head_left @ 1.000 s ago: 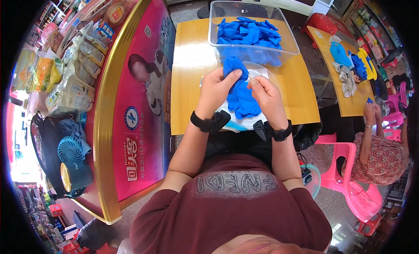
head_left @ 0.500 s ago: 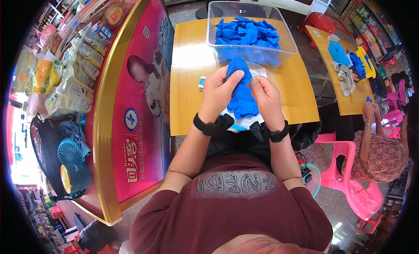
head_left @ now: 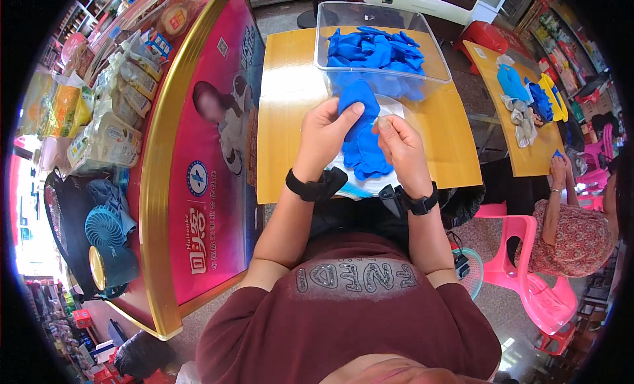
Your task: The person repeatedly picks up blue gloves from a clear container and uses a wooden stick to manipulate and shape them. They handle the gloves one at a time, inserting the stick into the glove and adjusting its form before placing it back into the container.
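Note:
My left hand (head_left: 325, 134) is closed on a blue cloth piece (head_left: 358, 100), its thumb pressed on the front. The cloth's upper end stands up above the fingers. Close on its right, my right hand (head_left: 404, 149) has thumb and forefinger pinched together at the cloth's edge; whatever is between the fingertips is too small to make out. More blue cloth (head_left: 366, 156) with a wavy lower edge hangs or lies below the hands, over a round white surface (head_left: 380, 184). Behind the hands, a clear plastic bin (head_left: 436, 70) holds a heap of blue cloth pieces (head_left: 376, 50).
The wooden table (head_left: 284, 133) meets a pink display counter (head_left: 218, 153) with a gold edge at left. On the right, a second table (head_left: 492, 77) bears blue, yellow and grey cloth. Another person (head_left: 571, 235) sits there, near a pink plastic chair (head_left: 522, 252).
My left hand has shifted slightly left with the cloth, whose top now leans further left. The right fingertips have drawn together and moved slightly away from it.

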Available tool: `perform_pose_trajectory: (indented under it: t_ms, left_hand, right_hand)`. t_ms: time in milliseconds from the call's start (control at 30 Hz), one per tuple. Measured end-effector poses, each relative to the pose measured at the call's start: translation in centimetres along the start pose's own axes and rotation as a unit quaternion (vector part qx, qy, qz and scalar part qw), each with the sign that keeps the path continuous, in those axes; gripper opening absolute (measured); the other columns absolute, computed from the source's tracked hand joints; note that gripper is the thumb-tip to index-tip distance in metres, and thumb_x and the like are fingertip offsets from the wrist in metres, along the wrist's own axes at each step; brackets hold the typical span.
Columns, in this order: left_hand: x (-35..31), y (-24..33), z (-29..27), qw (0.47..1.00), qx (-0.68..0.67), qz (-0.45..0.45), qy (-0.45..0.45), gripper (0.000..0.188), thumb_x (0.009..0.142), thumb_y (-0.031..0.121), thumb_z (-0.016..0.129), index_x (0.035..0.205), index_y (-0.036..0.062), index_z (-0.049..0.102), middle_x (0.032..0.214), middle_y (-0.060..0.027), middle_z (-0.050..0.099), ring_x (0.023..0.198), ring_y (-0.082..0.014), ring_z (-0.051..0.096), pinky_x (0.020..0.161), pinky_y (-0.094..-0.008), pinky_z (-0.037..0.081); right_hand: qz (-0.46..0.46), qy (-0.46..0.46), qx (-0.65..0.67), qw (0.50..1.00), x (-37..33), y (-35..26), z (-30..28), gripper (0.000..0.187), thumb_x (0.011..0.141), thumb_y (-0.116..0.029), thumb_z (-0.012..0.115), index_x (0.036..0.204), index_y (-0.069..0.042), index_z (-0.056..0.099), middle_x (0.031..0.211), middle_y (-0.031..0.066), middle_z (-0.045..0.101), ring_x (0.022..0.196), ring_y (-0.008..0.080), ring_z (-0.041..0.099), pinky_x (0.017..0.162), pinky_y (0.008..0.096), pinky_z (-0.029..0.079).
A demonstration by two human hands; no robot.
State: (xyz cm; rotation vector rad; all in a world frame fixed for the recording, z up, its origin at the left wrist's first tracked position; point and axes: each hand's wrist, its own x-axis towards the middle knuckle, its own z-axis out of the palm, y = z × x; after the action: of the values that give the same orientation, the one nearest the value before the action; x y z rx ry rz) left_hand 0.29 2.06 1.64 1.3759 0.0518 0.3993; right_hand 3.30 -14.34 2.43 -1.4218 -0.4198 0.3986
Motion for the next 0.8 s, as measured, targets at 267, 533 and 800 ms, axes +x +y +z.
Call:
perform_pose_trajectory:
  t_ms: [267,533,800]
  left_hand:
    - [0.5,-0.4,-1.0,0.962,0.097,0.252,-0.029,0.018,0.093,0.016,0.063,0.102,0.0014,0.068,0.117,-0.0105,0.059,0.102,-0.0146,0.056,0.084,-0.0255,0.046]
    - [-0.2,0.3,0.7,0.997,-0.066,0.010,0.049,0.019,0.094,0.020,0.063,0.100,0.0019,0.068,0.100,-0.0033,0.063,0.087,-0.0073,0.057,0.072,-0.0201,0.044]
    - [-0.6,0.3,1.1,1.000,-0.014,-0.010,-0.023,0.019,0.095,0.023,0.062,0.089,0.0052,0.066,0.070,0.0068,0.057,0.057,-0.0001,0.045,0.049,-0.0180,0.034]
  right_hand:
    - [-0.043,-0.029,-0.139,0.989,0.5,1.3,0.0,0.023,0.096,-0.020,0.054,0.089,0.000,0.063,0.072,0.0038,0.056,0.066,0.0094,0.050,0.060,0.0258,0.041]
    - [-0.071,0.020,-0.156,0.985,0.3,1.1,-0.4,0.021,0.096,-0.018,0.056,0.092,0.000,0.063,0.072,0.0023,0.057,0.064,0.0075,0.049,0.057,0.0245,0.040]
    - [-0.103,0.086,-0.053,0.990,0.8,2.2,-0.1,0.018,0.097,-0.016,0.056,0.093,0.001,0.063,0.071,-0.0030,0.052,0.063,0.0047,0.045,0.055,0.0220,0.037]
